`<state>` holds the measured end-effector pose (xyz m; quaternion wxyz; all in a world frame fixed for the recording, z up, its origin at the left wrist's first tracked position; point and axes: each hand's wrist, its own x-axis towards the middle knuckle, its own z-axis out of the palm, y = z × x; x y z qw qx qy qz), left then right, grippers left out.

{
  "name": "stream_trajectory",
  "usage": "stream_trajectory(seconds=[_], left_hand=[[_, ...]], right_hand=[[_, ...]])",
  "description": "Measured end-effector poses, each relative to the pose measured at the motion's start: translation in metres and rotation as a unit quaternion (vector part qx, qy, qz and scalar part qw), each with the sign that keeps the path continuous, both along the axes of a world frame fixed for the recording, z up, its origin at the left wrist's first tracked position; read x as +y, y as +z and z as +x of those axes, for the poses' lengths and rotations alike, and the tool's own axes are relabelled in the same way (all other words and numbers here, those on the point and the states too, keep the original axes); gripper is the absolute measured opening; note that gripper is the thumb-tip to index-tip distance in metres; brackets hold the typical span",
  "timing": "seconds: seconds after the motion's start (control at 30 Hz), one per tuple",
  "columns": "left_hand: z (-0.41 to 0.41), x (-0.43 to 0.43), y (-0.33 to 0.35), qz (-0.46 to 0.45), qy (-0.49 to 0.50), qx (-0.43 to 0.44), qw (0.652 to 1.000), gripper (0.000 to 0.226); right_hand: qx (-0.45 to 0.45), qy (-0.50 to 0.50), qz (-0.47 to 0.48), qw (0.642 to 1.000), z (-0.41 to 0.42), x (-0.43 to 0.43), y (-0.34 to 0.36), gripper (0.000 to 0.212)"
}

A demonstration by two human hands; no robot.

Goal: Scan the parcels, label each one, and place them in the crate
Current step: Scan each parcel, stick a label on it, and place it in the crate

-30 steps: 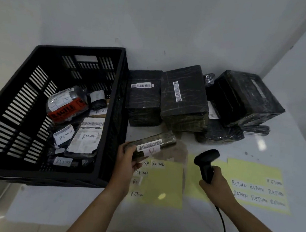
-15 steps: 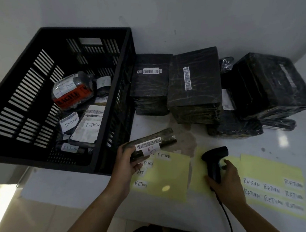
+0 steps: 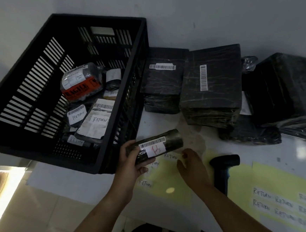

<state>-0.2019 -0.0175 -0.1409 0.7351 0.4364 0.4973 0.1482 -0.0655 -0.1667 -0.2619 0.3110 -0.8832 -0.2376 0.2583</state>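
The black slotted crate (image 3: 32, 80) sat at the left end of the desk (image 3: 292, 150) and had a handful of parcels piled toward its right wall. There was one with orange fragile tape (image 3: 80, 84), a flat pouch (image 3: 97, 120) and a smaller pack (image 3: 76, 114), both marked RETURN, plus a couple more underneath that were too dark to sort out.

The left hand (image 3: 132, 161) was wrapped around a rolled parcel (image 3: 157, 145) with a barcode and a red scribble, just right of the crate's near corner. The right hand (image 3: 192, 166) had its fingertips at a RETURN sticker (image 3: 171, 156) on the yellow sheet (image 3: 171, 181), and honestly I couldn't tell if it was pinching it.

The scanner (image 3: 223, 169) sat beside that hand, untouched. The wrapped boxes (image 3: 211, 80) along the far edge were murky, and the rightmost was cut off by the frame.
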Motion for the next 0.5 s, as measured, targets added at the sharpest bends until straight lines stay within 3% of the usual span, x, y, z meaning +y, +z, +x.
stream_trajectory(seconds=[0.17,0.33,0.5], left_hand=[[0.002,0.002,0.004,0.007,-0.002,-0.008,1.000,0.023],[0.004,0.002,0.005,0.012,-0.003,-0.005,1.000,0.021],[0.005,0.002,0.006,-0.002,0.007,-0.001,1.000,0.019]], right_hand=[[0.000,0.003,-0.069,0.998,0.013,0.019,-0.015,0.025],[0.002,-0.017,-0.085,0.996,0.010,0.025,-0.016,0.007],[0.026,-0.039,-0.087,0.995,0.011,0.027,-0.013,0.008]])
